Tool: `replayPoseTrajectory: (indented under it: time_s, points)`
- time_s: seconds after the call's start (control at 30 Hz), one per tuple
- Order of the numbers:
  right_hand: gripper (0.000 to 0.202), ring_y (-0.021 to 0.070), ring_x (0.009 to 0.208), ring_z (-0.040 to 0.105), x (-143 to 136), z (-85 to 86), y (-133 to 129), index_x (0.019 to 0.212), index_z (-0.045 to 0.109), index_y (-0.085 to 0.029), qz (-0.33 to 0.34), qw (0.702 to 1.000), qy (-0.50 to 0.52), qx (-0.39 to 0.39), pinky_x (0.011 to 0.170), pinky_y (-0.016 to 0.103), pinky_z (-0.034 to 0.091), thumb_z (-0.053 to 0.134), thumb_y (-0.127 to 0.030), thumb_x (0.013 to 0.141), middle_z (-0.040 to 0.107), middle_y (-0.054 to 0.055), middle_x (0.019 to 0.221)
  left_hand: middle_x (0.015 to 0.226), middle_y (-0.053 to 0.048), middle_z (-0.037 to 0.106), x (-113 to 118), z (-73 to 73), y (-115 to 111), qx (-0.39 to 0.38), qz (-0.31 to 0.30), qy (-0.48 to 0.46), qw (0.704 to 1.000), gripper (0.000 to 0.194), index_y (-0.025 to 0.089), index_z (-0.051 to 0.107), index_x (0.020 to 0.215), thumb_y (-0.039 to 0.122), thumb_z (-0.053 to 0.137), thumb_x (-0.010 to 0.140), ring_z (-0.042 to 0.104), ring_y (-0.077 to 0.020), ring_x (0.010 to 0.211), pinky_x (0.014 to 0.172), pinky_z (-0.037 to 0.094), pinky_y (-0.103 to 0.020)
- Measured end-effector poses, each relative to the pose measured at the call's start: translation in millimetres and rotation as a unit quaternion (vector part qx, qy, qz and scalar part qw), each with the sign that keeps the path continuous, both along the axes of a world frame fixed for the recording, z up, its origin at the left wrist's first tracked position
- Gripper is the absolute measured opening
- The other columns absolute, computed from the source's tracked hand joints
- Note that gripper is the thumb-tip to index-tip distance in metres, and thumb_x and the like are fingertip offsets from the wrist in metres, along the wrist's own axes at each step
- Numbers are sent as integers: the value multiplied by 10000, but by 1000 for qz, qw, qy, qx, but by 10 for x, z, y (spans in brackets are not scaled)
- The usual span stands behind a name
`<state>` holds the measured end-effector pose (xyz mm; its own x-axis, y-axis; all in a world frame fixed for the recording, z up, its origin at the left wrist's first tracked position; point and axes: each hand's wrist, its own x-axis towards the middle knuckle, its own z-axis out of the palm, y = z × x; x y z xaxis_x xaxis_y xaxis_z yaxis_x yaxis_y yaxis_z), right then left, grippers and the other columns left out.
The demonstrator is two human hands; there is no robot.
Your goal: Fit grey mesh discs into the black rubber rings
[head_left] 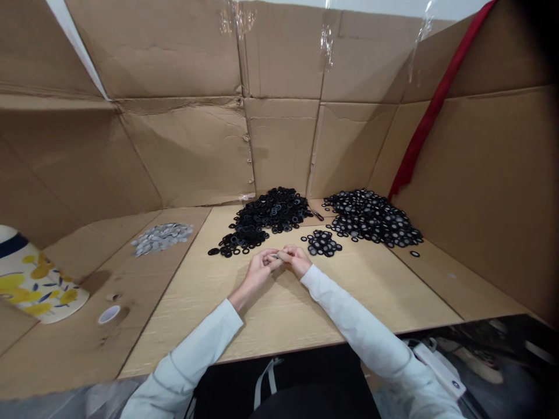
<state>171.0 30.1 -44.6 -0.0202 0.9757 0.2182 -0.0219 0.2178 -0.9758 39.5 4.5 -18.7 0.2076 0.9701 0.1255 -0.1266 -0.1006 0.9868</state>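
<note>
Left hand [261,265] and right hand [299,261] meet, pinching a small piece [276,256] between them, mostly hidden, type unclear. Black ring pile [275,210] behind. Patterned container [37,282] cut off at left edge.

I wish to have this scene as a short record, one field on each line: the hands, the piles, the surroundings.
Left hand: fingertips at a small greyish piece, too small to identify
Right hand: fingertips at the same piece
Left pile: grey discs
Middle pile: black rings
Right pile: black pieces with pale centres
Small cluster: similar pieces, beyond the right hand
Far left: floral container
Right wall: cardboard, red strip
</note>
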Motion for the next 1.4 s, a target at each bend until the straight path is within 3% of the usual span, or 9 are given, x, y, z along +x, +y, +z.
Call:
replayPoseTrajectory:
  time_s: [0.2,0.4,0.63,0.77,0.9,0.97,1.17,1.4]
  points:
    - [152,174,810,467,29,162,-39,466,590,-161,-53,998,-45,10,783,311,367,640,-266,564,479,18,711,587,4,593,20,57,31,-34,54,-71,995,389,144,550,859,216,745,531,549,-111,534,515,384,-222]
    - [135,163,766,465,-1,236,-83,514,605,-163,-62,995,-83,13,664,275,385,647,-276,575,477,24,735,583,7,600,6,82,67,-60,78,-116,988,389,152,540,772,169,763,454,556,-111,515,519,394,-226]
    - [120,152,745,452,26,285,-112,529,605,-163,-39,993,-111,22,584,241,358,655,-267,563,465,25,730,640,-10,628,-44,117,53,-25,52,-54,997,348,151,569,741,190,775,463,581,-124,569,554,417,-235]
    - [210,147,697,447,49,270,-98,497,596,-170,-27,998,-52,16,609,261,356,677,-358,541,482,15,659,661,-24,629,-16,110,27,-53,17,-61,997,329,150,570,778,241,759,525,591,-136,586,547,410,-241]
    - [308,116,576,428,27,260,-114,482,564,-164,87,990,90,-59,581,264,347,694,-442,507,484,-9,540,673,-10,623,12,96,10,-73,-17,-133,988,367,158,561,805,248,770,517,590,-127,615,622,431,-258]
    - [313,110,561,435,-8,252,-134,525,582,-159,106,980,145,-84,573,262,341,709,-442,487,510,-7,541,691,-10,625,25,71,11,-59,-16,-117,991,348,160,568,809,253,763,536,581,-117,613,606,423,-247]
    - [332,96,517,379,-103,175,-128,482,513,-172,25,983,167,-75,549,260,305,696,-450,494,455,-34,499,681,-9,618,74,13,10,-15,3,-60,998,367,166,554,852,291,745,564,583,-129,634,587,414,-246]
    - [307,162,755,451,-42,182,-101,499,565,-179,-95,995,-1,34,694,289,349,640,-468,571,462,10,670,568,58,506,105,106,-2,-55,50,-138,988,373,189,423,698,209,745,513,500,-73,507,497,343,-207]
